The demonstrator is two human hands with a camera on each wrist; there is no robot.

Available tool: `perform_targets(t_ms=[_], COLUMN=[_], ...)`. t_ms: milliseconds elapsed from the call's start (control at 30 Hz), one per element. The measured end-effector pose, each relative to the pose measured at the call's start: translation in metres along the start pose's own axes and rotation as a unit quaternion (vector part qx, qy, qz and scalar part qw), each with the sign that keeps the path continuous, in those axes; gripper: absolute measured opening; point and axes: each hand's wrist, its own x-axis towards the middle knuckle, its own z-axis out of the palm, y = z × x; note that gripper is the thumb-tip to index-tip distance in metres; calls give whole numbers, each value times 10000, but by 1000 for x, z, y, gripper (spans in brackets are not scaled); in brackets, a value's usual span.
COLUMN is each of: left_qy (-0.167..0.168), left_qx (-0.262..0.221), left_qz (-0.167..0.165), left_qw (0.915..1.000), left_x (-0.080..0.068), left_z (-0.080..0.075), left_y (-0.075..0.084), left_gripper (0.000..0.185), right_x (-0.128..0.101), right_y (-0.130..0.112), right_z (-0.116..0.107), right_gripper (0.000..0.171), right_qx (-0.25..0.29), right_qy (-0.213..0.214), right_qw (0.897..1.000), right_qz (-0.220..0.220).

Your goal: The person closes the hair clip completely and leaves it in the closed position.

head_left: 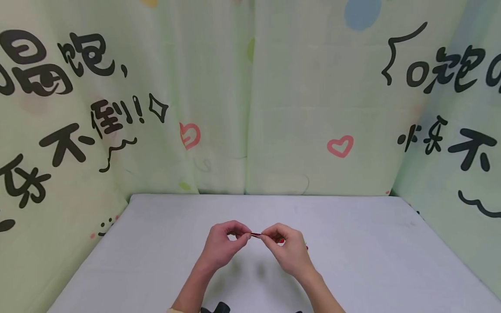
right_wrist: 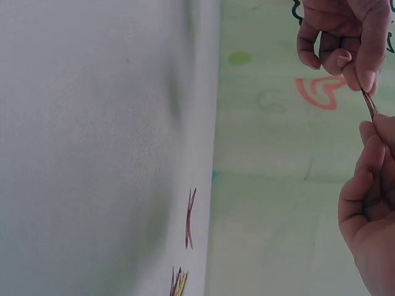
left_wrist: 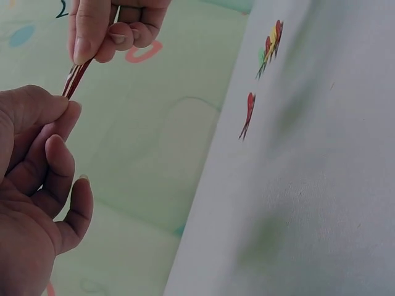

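Both hands meet over the middle of the white table (head_left: 156, 248). Between them is stretched a thin red strand (head_left: 256, 235), possibly a rubber band. My left hand (head_left: 246, 235) pinches one end between thumb and forefinger. My right hand (head_left: 263, 237) pinches the other end the same way. In the left wrist view the red strand (left_wrist: 74, 80) runs from my left hand (left_wrist: 66, 103) up to the right hand (left_wrist: 86, 52). The right wrist view shows the red strand (right_wrist: 370, 103) between the right hand (right_wrist: 373, 126) and the left hand (right_wrist: 361, 77).
On the table lie a loose red strand (left_wrist: 248, 114) and a small red, yellow and green bundle (left_wrist: 270, 48), also seen as the red strand (right_wrist: 190, 219) and the bundle (right_wrist: 179, 283). Pale green printed cloth walls (head_left: 250, 108) close in the table on three sides.
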Motion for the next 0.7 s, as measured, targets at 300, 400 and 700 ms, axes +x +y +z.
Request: perform_targets(t_ms=[300,400,700], left_qy=[141,168,185], left_qx=[41,-51,-160], left_qz=[-72,-149,-182], left_qw=[9999,9997,9995], left_x=[0,0,2], left_z=[4,4,2], left_y=[0,1,-2], left_gripper=[7,7,5], right_x=[0,1,1], right_y=[3,4,13], right_z=[3,4,4], right_gripper=[17,17,25], right_qx=[34,22,-312], right_qy=[84,73,14], right_qw=[9999,10000,9957], right_qz=[49,4,-875])
